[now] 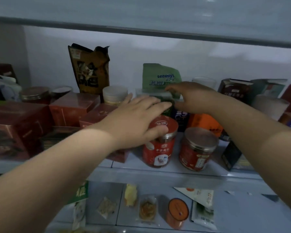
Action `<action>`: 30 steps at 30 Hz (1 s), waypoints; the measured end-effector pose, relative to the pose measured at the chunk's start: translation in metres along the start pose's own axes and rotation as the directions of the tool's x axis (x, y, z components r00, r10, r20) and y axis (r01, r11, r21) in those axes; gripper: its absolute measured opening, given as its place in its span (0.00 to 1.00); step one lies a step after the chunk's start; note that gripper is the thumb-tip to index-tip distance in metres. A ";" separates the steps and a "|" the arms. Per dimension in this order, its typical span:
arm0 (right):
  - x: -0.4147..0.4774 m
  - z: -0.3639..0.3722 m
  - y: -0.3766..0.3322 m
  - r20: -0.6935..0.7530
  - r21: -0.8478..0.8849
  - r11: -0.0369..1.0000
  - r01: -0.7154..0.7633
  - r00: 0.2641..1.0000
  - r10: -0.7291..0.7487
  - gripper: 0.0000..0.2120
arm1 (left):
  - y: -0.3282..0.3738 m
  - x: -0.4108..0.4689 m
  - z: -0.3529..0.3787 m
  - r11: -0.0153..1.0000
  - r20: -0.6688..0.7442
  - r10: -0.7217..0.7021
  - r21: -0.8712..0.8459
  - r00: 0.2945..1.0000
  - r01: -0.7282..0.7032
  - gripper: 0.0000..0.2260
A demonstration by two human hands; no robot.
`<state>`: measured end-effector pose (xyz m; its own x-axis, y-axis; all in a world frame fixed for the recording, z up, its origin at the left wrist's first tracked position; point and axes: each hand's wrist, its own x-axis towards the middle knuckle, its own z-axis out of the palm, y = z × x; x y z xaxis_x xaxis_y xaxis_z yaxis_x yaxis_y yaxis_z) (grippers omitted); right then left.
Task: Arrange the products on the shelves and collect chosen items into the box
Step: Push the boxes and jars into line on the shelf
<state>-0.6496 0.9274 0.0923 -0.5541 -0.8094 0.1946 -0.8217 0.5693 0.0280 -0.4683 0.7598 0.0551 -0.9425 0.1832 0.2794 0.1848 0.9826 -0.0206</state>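
Both of my arms reach into a dim shelf packed with products. My left hand lies flat with its fingers spread over a red jar. Its thumb rests at the jar's lid rim, and its fingertips reach a clear-lidded green box behind. My right hand curls around the right end of that box, fingers on top and thumb below. A green "seaways" pack stands on or just behind the box. A second red jar stands to the right of the first.
Red cartons fill the left of the shelf, with a brown pouch and a white-lidded jar behind them. An orange box and a dark box stand at the right. Below the shelf edge lie snack packets and an orange cup.
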 end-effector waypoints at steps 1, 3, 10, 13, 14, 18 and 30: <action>-0.008 -0.003 0.007 -0.031 -0.018 1.000 -0.006 1.000 0.005 0.25 | -0.001 0.011 -0.004 1.000 -0.017 0.001 0.000 1.000 -0.001 0.34; -0.024 -0.008 0.023 -0.066 -0.057 0.998 -0.021 0.998 0.017 0.23 | -0.001 0.037 -0.013 1.000 -0.013 -0.013 0.006 1.000 0.014 0.30; -0.065 -0.015 0.064 -0.033 -0.006 0.997 -0.075 0.997 0.075 0.19 | 0.011 0.137 -0.016 0.995 0.175 -0.035 0.099 0.984 0.018 0.28; -0.078 -0.011 0.070 -0.011 0.020 0.998 -0.060 0.998 0.060 0.19 | 0.021 0.167 -0.011 0.987 0.266 -0.071 0.157 0.961 0.029 0.27; -0.081 -0.010 0.072 0.006 0.022 0.998 -0.052 0.999 0.052 0.18 | 0.024 0.175 -0.008 0.985 0.282 -0.080 0.168 0.956 0.032 0.25; -0.088 -0.001 0.081 0.011 0.020 1.000 -0.002 1.000 0.002 0.21 | 0.028 0.204 0.013 0.981 0.333 -0.123 0.182 0.935 0.064 0.25; -0.100 0.011 0.086 -0.077 -0.015 0.999 0.030 0.996 -0.032 0.26 | 0.040 0.217 0.023 0.988 0.258 -0.129 0.116 0.957 0.102 0.09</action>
<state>-0.6665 1.0552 0.0642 -0.5159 -0.8133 0.2690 -0.8360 0.5465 0.0490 -0.6719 0.8394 0.0931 -0.9981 0.0567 0.0223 0.0542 0.9932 -0.1030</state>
